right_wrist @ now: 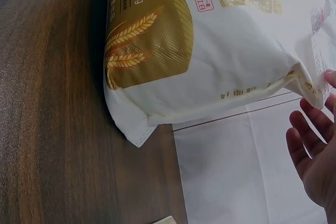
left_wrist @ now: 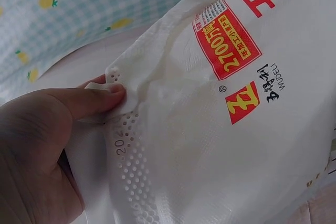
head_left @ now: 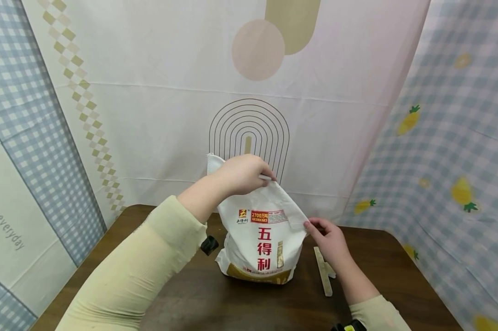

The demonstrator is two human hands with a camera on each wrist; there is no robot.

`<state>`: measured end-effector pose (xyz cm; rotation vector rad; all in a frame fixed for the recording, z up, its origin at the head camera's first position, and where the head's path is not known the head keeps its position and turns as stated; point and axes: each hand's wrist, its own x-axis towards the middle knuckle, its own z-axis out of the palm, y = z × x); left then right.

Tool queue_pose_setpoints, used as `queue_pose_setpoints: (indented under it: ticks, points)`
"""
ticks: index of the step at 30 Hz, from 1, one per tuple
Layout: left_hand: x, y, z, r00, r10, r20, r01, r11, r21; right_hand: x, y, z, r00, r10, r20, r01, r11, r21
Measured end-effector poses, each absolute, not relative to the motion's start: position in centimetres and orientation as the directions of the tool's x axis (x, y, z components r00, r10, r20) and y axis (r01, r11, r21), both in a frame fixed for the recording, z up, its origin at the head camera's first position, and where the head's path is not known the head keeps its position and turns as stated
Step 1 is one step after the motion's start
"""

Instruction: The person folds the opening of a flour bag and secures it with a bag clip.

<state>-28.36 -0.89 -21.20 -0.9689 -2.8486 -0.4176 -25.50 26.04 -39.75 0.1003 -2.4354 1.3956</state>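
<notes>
A white flour bag [head_left: 249, 230] with red lettering and a gold base stands on the table, its top partly folded over. My left hand [head_left: 246, 174] reaches across the bag's top and pinches the upper edge between thumb and fingers. The left wrist view shows the thumb on the fold, beside a perforated strip [left_wrist: 136, 182]. A small white end juts from between those fingers; whether it is part of the bag cannot be made out. My right hand [head_left: 329, 239] pinches the bag's right corner with thumb and index finger; the other fingers are loosely bent in the right wrist view.
A flat, pale narrow strip [head_left: 323, 271] lies on the dark wooden table [head_left: 182, 299] below my right hand, with a smaller white piece [head_left: 330, 271] beside it. A patterned white cloth [head_left: 162, 115] hangs behind the table, and checked cloths hang at both sides.
</notes>
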Motion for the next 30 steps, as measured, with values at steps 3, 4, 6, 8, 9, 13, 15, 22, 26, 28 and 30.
queue_pose_setpoints:
  ticks: [3, 4, 6, 8, 9, 13, 15, 22, 26, 28, 30]
  points:
    - [-28.4, -0.9, -21.2, -0.79, 0.585, 0.186, 0.614, 0.757, 0.224, -25.4, 26.0, -39.7, -0.945, 0.087, 0.315, -0.235, 0.49, -0.84]
    - [-28.4, -0.9, -21.2, -0.789, 0.586, 0.185, 0.614, 0.757, 0.224, -25.4, 26.0, -39.7, -0.946, 0.081, 0.315, -0.24, 0.48, -0.844]
    - [-28.3, -0.9, -21.2, -0.788, 0.588, 0.185, 0.616, 0.756, 0.222, -25.3, 26.0, -39.7, -0.946, 0.076, 0.315, -0.246, 0.466, -0.85]
    - [-28.3, -0.9, -21.2, -0.787, 0.588, 0.185, 0.617, 0.755, 0.221, -25.3, 26.0, -39.7, -0.947, 0.073, 0.314, -0.248, 0.457, -0.854]
    - [-28.4, -0.9, -21.2, -0.787, 0.588, 0.186, 0.617, 0.756, 0.221, -25.2, 25.9, -39.7, -0.947, 0.072, 0.313, -0.248, 0.454, -0.856]
    - [-28.5, -1.0, -21.3, -0.787, 0.587, 0.187, 0.616, 0.757, 0.218, -25.1, 25.9, -39.7, -0.948, 0.068, 0.311, -0.251, 0.44, -0.862]
    - [-28.6, -1.0, -21.4, -0.787, 0.588, 0.186, 0.617, 0.757, 0.215, -25.0, 25.9, -39.7, -0.947, 0.064, 0.314, -0.257, 0.434, -0.863]
    - [-28.5, -1.0, -21.4, -0.78, 0.598, 0.183, 0.625, 0.749, 0.218, -24.4, 26.7, -40.5, -0.939, 0.071, 0.337, -0.275, 0.436, -0.857]
    - [-28.4, -1.1, -21.3, -0.78, 0.599, 0.182, 0.626, 0.748, 0.218, -24.1, 27.4, -41.1, -0.945, 0.073, 0.32, -0.253, 0.46, -0.851]
    - [-28.4, -1.1, -21.3, -0.779, 0.6, 0.183, 0.627, 0.748, 0.218, -23.9, 27.8, -41.4, -0.95, 0.073, 0.303, -0.235, 0.471, -0.85]
    - [-28.4, -1.2, -21.3, -0.779, 0.599, 0.183, 0.627, 0.747, 0.222, -23.8, 28.3, -41.8, -0.952, 0.072, 0.297, -0.227, 0.487, -0.844]
